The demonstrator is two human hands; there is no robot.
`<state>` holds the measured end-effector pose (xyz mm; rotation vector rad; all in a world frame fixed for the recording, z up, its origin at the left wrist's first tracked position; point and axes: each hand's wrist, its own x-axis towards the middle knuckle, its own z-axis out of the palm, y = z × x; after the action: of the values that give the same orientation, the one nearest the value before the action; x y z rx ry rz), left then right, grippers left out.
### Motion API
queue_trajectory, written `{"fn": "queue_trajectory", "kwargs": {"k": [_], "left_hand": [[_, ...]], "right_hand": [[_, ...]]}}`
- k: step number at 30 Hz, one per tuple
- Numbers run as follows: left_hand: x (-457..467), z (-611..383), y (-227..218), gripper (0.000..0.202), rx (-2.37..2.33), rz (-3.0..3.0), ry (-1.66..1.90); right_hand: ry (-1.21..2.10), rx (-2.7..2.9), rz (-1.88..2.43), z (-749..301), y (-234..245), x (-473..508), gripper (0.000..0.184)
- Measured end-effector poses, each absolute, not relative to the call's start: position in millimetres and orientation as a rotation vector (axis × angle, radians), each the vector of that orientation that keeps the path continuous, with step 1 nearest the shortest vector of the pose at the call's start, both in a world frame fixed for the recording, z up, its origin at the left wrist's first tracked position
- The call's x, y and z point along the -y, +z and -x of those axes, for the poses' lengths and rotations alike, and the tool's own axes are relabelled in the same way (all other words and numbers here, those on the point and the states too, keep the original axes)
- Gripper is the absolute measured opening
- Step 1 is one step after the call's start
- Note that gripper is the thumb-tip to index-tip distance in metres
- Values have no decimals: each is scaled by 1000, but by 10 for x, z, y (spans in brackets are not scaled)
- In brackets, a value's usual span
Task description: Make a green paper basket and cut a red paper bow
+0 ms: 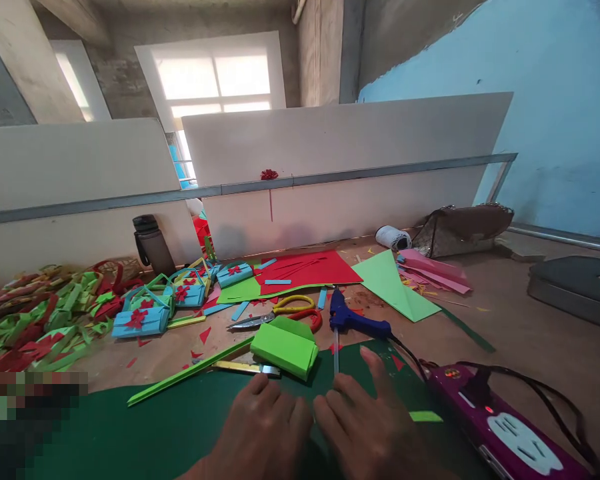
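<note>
My left hand (260, 427) and my right hand (367, 423) lie side by side on a dark green paper sheet (155, 433) at the near edge of the table. Both press flat on the sheet with fingers stretched out, and neither holds anything. Just beyond my left fingertips sits a folded light green paper box (285, 347) beside a metal ruler (245, 367) and a long green strip (190, 372). A blue glue gun (355, 320) lies just past my right fingers, with a glue stick (335, 357) next to it.
Scissors (280, 313) lie behind the green box. Blue paper baskets (145, 317) and a heap of green and red scraps (35, 320) fill the left. Red paper (310, 267), green paper (395, 283) and pink paper (435, 270) lie farther back. A purple power strip (500, 427) is at the right.
</note>
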<state>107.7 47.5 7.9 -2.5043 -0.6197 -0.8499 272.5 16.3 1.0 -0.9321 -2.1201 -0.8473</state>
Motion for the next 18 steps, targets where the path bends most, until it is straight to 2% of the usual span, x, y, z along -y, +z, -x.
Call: {"fn": "queue_trajectory", "kwargs": {"k": [11,18], "left_hand": [[-539,-930,125,16,739,2505,-713],[-443,-1038,8,30,630,2543,-820]], "right_hand": [[-802,2143,1054,-2783,33,-209,35],[-849,2127,934,-2688,-22,-175,35]]}}
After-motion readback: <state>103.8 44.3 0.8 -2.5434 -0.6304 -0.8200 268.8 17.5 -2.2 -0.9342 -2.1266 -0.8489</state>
